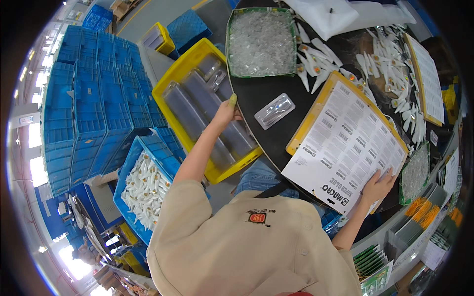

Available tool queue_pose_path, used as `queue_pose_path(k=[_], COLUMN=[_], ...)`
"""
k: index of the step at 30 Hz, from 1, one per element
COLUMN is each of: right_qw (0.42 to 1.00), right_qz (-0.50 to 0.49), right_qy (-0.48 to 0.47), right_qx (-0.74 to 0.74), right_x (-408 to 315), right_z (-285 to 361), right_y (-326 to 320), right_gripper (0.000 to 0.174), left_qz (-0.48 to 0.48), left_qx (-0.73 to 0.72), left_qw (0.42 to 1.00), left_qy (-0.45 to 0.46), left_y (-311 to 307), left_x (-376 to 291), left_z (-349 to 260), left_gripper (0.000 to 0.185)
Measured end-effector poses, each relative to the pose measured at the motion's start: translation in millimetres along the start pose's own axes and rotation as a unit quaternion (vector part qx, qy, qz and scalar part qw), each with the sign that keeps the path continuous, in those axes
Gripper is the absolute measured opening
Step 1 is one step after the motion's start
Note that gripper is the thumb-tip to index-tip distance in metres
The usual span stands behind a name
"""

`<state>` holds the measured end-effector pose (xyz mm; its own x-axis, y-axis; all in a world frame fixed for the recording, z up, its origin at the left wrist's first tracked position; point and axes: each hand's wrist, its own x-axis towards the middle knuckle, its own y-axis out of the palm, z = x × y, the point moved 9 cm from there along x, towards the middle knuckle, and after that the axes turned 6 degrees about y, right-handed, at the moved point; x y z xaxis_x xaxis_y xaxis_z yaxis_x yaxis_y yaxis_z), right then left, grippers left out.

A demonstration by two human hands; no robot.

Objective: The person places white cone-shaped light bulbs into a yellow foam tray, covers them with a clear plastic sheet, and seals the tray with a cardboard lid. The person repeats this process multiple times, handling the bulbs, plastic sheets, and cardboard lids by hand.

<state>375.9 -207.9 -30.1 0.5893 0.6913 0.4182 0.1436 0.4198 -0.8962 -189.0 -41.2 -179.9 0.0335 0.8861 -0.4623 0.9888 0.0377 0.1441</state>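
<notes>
My left hand is at the rim of the black table, over a yellow plastic crate. A yellow-green cover sits on one fingertip; the other fingers are curled and partly hidden, so a hold cannot be made out. Long nested stacks of clear plastic blisters lie in the crate. One clear blister shell rests alone on the table. My right hand lies with fingers apart on a printed white card sheet. That sheet covers most of a yellow frame or tray.
A green-rimmed tray of small clear parts and white nozzle-tipped tubes occupy the table's far side. White plastic wrap lies behind. Blue crates are stacked at left, near a blue bin of white tubes. Cards stand at right.
</notes>
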Motion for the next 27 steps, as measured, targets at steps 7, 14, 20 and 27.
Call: queue_pose_path(k=[7, 14, 20, 27], right_qw=[0.805, 0.911, 0.821, 0.723], right_qz=[0.228, 0.102, -0.306, -0.421], right_qy=[0.373, 0.166, 0.305, 0.524], right_qx=[0.400, 0.364, 0.374, 0.160], right_x=[24.1, 3.6, -114.8, -323.1], right_z=[-107.6, -55.0, -160.6, -383.1], right_y=[11.3, -104.7, -313.4, -436.0], right_gripper=[0.048, 0.027, 0.014, 0.044], left_qz=[-0.308, -0.234, -0.254, -0.446], left_qx=[0.702, 0.666, 0.816, 0.481], left_qw=[0.626, 0.650, 0.482, 0.741], left_qy=[0.144, 0.282, 0.192, 0.140], left_y=[-138.8, -155.0, -155.3, -183.9], left_x=[-93.5, -76.0, -75.4, -75.3], left_z=[33.2, 54.1, 40.9, -1.0], left_gripper=[0.014, 0.024, 0.030, 0.045])
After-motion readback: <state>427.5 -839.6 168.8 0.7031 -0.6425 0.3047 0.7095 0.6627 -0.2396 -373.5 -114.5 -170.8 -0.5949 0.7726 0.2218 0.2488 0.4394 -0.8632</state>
